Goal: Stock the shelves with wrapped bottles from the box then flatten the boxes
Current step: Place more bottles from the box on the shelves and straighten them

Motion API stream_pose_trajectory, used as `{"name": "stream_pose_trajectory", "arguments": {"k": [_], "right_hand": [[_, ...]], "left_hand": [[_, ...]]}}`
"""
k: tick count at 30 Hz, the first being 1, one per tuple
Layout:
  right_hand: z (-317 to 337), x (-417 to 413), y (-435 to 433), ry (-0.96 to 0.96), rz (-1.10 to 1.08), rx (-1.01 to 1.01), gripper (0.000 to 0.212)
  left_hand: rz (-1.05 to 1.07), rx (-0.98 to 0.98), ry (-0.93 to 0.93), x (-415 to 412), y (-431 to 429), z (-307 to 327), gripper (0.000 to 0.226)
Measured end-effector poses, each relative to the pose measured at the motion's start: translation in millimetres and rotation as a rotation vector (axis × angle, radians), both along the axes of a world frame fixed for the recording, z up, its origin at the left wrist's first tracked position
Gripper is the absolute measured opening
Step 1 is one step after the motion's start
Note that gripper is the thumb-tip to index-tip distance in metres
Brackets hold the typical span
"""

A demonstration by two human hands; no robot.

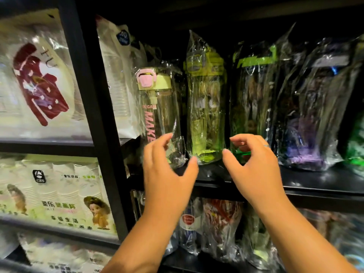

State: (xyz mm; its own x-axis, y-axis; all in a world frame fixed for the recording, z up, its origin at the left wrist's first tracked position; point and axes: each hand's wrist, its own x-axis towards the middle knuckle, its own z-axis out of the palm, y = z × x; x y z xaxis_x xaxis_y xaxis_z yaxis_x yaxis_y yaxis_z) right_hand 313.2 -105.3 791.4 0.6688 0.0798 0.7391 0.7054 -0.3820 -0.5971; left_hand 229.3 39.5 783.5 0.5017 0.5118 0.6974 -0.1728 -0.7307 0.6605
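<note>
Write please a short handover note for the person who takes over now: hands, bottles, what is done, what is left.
Left hand: open, holds nothing, at the base of the pink-lidded bottle.
Right hand: open, holds nothing, right of the lime bottle.
Done: both bottles stand upright, wrapped, on the black shelf.
Left: box not in view; more stocking may remain, then flatten boxes.

Black metal shelving, dim overall. A slanted post point(97, 107) divides two bays. Right bay: glossy black shelf point(307, 180) with faint highlights on top, and the recess above is in deep shadow. Left bay: dark rail point(45, 145) between two brightly lit tiers of white cup packs point(59, 196). Frame edges are blurred.
</note>
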Motion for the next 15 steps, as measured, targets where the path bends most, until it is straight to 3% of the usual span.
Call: {"name": "stream_pose_trajectory", "arguments": {"k": [5,15], "right_hand": [[5.0,3.4,-22.5,0.038,-0.022,0.185,0.026],[-6.1,1.8,-41.0,-0.025,0.003,0.192,0.025]], "left_hand": [[-0.186,-0.059,0.227,32.0,-27.7,19.5,0.097],[-0.061,-0.21,0.28,74.8,-44.8,40.5,0.106]]}}
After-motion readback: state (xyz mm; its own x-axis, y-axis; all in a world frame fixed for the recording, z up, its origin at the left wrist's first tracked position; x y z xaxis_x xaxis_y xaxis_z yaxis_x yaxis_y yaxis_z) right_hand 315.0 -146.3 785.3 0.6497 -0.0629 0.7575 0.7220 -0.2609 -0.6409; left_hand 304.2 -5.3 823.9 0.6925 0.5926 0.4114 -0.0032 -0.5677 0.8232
